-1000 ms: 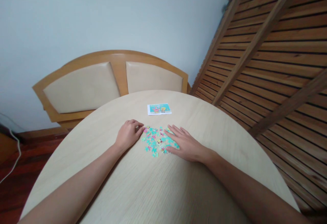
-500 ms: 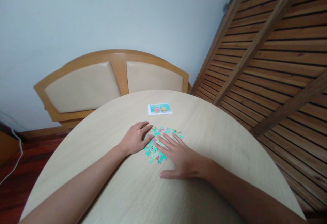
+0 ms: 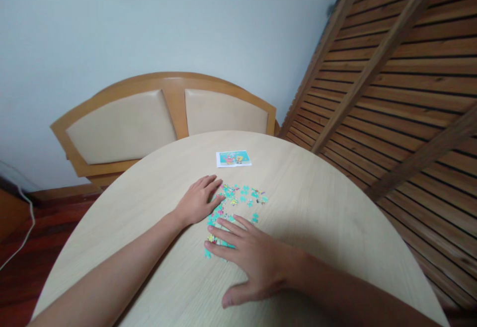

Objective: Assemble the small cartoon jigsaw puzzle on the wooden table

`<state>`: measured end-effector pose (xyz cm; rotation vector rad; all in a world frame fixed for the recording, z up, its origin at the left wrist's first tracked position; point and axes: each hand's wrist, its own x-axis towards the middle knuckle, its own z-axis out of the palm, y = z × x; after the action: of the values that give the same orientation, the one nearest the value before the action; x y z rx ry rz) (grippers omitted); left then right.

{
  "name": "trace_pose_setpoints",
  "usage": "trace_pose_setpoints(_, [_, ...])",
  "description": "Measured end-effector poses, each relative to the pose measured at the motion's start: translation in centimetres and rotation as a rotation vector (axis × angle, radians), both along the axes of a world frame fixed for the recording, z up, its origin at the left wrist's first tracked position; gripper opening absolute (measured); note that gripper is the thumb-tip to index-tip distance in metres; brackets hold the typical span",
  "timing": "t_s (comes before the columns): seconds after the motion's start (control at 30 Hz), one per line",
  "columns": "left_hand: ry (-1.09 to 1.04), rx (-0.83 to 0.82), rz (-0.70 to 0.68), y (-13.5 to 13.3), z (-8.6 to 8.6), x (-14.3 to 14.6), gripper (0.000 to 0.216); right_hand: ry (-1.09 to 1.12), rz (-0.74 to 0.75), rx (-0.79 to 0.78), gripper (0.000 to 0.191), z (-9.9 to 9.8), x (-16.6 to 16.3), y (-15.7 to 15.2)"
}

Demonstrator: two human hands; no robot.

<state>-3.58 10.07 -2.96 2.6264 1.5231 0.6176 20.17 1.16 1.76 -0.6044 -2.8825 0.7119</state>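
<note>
Small jigsaw puzzle pieces (image 3: 245,190), mostly turquoise with bits of yellow and pink, lie loosely spread on the round table (image 3: 320,203). My left hand (image 3: 197,199) rests at the left edge of the pieces, fingers stretched out and thumb pointing into them. Nearer to me, my right hand (image 3: 246,252) lies with spread fingers over the front part of the pieces, its thumb apart on the bare wood. Some pieces are hidden beneath the right hand's fingers. Neither hand grips anything.
Beyond the pieces lies a picture card (image 3: 234,158) with a pink and a yellow cartoon figure. A padded wooden headboard (image 3: 174,98) stands behind the table. Slatted wooden boards (image 3: 402,88) lean at the right. A white cable (image 3: 30,217) hangs at the left.
My right hand has moved toward me and slightly left, and pieces under it have shifted the same way. The pile is more spread out. My left hand has stayed nearly still.
</note>
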Motion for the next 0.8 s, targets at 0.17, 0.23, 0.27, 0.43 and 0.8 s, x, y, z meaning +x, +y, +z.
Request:
trace_pose_setpoints(0.17, [-0.021, 0.011, 0.016, 0.0, 0.0, 0.0, 0.05, -0.074, -0.123, 0.024, 0.091, -0.7, 0.7, 1.8])
trace_pose_setpoints(0.23, [-0.009, 0.008, 0.007, -0.1, 0.2, 0.0, 0.051, -0.088, -0.19, 0.048, 0.096, -1.0, 1.3, 2.7])
trace_pose_setpoints(0.27, [0.002, 0.004, 0.005, -0.2, 0.2, 0.1, 0.052, -0.096, -0.22, 0.062, 0.097, -1.2, 1.5, 3.0])
trace_pose_setpoints(0.43, [0.037, -0.024, 0.009, -0.5, 0.2, 0.1, 0.06, -0.134, -0.368, 0.099, 0.098, -1.6, 2.3, 4.0])
trace_pose_setpoints(0.8, [0.093, -0.069, -0.023, -0.7, 0.1, -0.1, 0.071, -0.084, -0.175, 0.024, 0.093, -0.6, 1.4, 2.5])
